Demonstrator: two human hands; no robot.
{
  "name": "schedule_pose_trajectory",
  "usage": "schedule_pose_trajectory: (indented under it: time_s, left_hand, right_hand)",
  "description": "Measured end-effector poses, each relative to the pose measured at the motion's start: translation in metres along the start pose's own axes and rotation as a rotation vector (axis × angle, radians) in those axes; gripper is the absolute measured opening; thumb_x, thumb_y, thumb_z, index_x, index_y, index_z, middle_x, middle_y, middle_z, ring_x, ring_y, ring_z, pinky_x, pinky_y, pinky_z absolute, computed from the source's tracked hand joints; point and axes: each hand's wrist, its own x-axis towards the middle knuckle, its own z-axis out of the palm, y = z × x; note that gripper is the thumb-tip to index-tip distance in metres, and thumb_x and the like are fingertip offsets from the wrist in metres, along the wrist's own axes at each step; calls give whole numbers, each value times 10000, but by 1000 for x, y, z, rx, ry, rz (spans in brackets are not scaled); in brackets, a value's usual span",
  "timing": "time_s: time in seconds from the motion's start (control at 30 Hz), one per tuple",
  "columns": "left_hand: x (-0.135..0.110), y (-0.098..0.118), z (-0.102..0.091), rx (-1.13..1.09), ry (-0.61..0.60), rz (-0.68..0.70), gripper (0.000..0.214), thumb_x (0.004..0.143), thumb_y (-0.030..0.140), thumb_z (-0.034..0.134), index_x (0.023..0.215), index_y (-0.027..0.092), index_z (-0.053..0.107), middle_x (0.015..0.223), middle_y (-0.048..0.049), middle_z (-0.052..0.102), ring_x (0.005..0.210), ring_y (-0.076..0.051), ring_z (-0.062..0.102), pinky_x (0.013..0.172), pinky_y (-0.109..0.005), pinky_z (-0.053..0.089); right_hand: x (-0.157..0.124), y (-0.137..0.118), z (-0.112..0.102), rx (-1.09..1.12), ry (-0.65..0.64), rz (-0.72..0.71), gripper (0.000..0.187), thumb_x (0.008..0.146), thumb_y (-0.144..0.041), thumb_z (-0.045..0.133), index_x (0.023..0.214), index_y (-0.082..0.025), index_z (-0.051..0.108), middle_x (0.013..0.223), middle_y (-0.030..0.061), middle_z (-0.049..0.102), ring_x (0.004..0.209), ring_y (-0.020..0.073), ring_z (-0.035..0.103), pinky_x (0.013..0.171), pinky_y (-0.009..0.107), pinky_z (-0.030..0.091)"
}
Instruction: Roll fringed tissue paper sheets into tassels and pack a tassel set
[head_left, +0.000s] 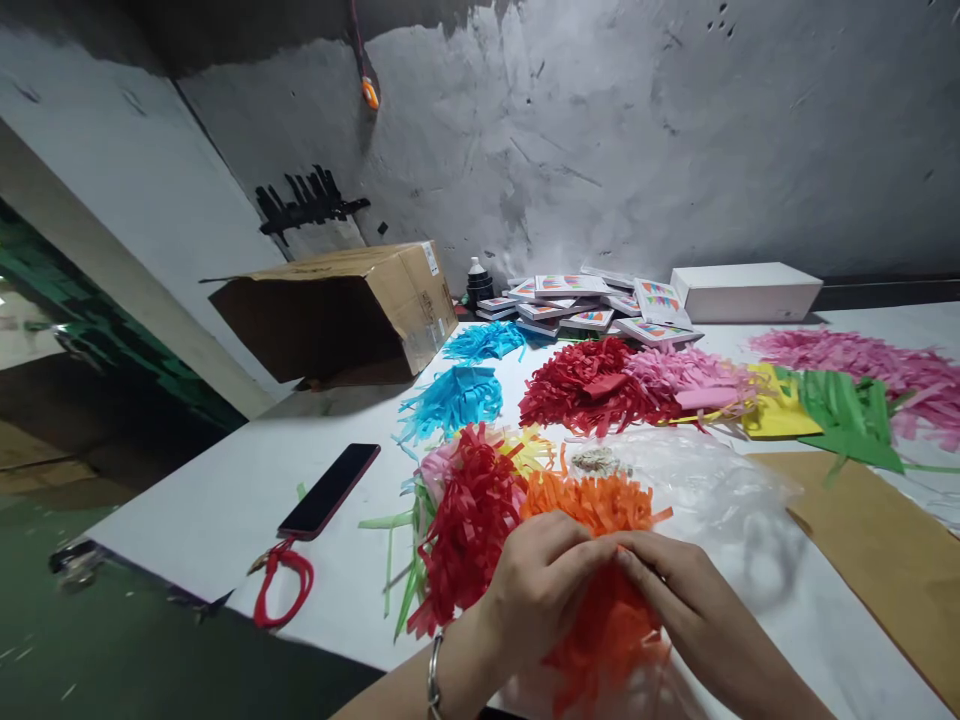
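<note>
Both my hands meet over a bundle of orange tissue paper fringe point(592, 500) at the front of the table. The fingers of my left hand point(536, 575) are closed around its middle, and my right hand point(675, 575) pinches it from the other side. Strips spread out above and below my hands; the pinched part is hidden. Just left of my left hand lies a red fringe bundle point(476, 520), with pale yellow fringe point(531, 450) behind it and green strips point(412, 560) along its left edge. Clear plastic film point(697, 480) lies beyond my right hand.
A phone point(330, 490) with a red cord point(285, 590) lies left. Blue point(457, 400), red point(577, 385), pink point(870, 365) and green fringes point(847, 410) lie farther back. Behind are an open carton point(416, 300), stacked small boxes point(562, 300) and a white box point(750, 293). Brown cardboard point(877, 550) lies right.
</note>
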Motion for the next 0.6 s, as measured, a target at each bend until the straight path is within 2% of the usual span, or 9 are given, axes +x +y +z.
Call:
schedule_pose_trajectory:
  time_s: [0.1,0.2,0.3,0.4,0.5,0.6]
  left_hand:
    - [2,0,-4,-31,95,77,291,950,57,508,1132,207,677,937,-108,759,838,-209,679,809,-351,548]
    - [0,1,-11,-179,158,28,314,923,16,517,1130,217,641,1042,-111,752,942,-213,676,881,-363,547]
    - [-6,0,-19,-399,255,-207,223,971,73,498,1064,221,637,1027,-96,751,985,-211,691,887,-334,551]
    - [-7,-3,-31,-613,398,-542,95,982,278,596,962,200,646,965,-86,750,962,-238,711,847,-320,574]
    - [5,-10,-47,-839,542,-782,287,859,432,760,927,200,605,772,-13,703,649,-164,680,610,-236,566]
    - [28,-23,-67,-952,682,-884,437,712,454,879,922,212,582,620,59,613,469,-104,578,443,-165,473]
  right_hand:
    - [1,4,-4,30,118,23,406,985,-528,483,1065,-247,765,1059,74,767,972,235,719,859,347,580]
    - [2,11,-13,36,321,65,462,939,-587,513,1053,-223,774,1046,94,770,974,257,723,868,360,585]
    - [2,20,-26,109,496,120,495,903,-619,541,1044,-205,773,1044,100,769,957,268,722,843,357,596]
    - [0,34,-40,213,621,143,470,854,-610,618,1022,-196,765,1050,102,766,937,274,723,785,348,612]
    - [-2,53,-52,344,721,140,424,816,-576,674,1001,-204,758,1053,100,763,955,280,722,772,350,618]
    - [-2,66,-63,454,834,160,388,805,-527,686,1021,-210,747,1082,102,757,1002,284,715,788,354,615]
